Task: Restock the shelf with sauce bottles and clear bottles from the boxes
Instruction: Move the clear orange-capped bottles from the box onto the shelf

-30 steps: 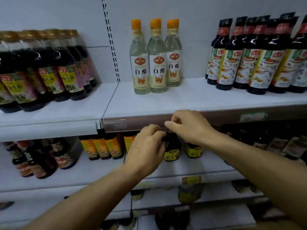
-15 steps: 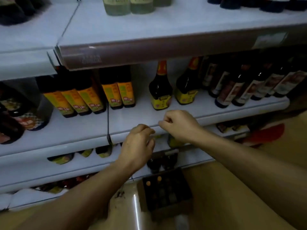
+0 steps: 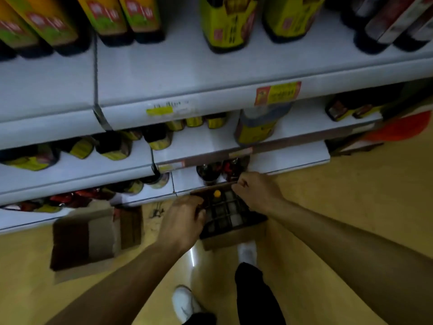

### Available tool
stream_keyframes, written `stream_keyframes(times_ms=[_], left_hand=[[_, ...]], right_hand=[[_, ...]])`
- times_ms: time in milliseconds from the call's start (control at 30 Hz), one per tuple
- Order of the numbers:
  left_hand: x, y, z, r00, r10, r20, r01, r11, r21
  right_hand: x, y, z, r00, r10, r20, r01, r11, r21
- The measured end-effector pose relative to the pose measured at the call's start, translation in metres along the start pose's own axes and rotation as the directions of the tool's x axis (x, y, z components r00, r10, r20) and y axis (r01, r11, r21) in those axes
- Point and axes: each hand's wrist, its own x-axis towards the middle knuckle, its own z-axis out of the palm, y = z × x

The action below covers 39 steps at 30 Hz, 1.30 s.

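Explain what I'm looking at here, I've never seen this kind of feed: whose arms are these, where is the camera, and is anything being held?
There is no machine: a person wears one camera on the head, looking down. The left hand and right hand reach toward a divided cardboard box on the floor, below white shelves of dark sauce bottles. One orange bottle cap shows in the box; most cells look dark. Both hands' fingers are curled near the box edge, but blur hides whether they grip anything. An open flat box lies to the left.
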Motion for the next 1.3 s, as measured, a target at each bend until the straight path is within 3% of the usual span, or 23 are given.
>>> stream_keyframes(times_ms=[300,500,733,833,933,1033,1300], left_hand=[[0.045,-0.071,0.115,0.985,-0.168,0.040,0.172,0.978,-0.121],[0.088,-0.128,0.191,0.974,-0.200,0.107,0.212,0.970,-0.122],[0.120,-0.174,0.249,0.963,-0.204,0.174,0.220,0.972,-0.080],[0.129,-0.181,0.264,0.963,-0.202,0.180,0.220,0.972,-0.088],[0.136,-0.179,0.273,0.964,-0.203,0.169,0.224,0.968,-0.114],[0.144,-0.177,0.278,0.962,-0.221,0.161,0.247,0.954,-0.168],[0.150,-0.167,0.278,0.954,-0.243,0.178,0.281,0.929,-0.240]], right_hand=[[0.074,0.079,0.113,0.990,0.096,0.103,-0.099,0.995,0.018],[0.134,0.131,0.192,0.985,0.115,0.127,-0.096,0.985,-0.144],[0.196,0.161,0.235,0.997,-0.056,0.046,0.067,0.952,-0.298],[0.227,0.167,0.242,0.988,-0.118,0.104,0.145,0.936,-0.321],[0.247,0.168,0.254,0.969,-0.196,0.151,0.241,0.884,-0.401],[0.253,0.166,0.266,0.943,-0.270,0.193,0.332,0.761,-0.557],[0.262,0.173,0.282,0.934,-0.192,0.300,0.352,0.624,-0.698]])
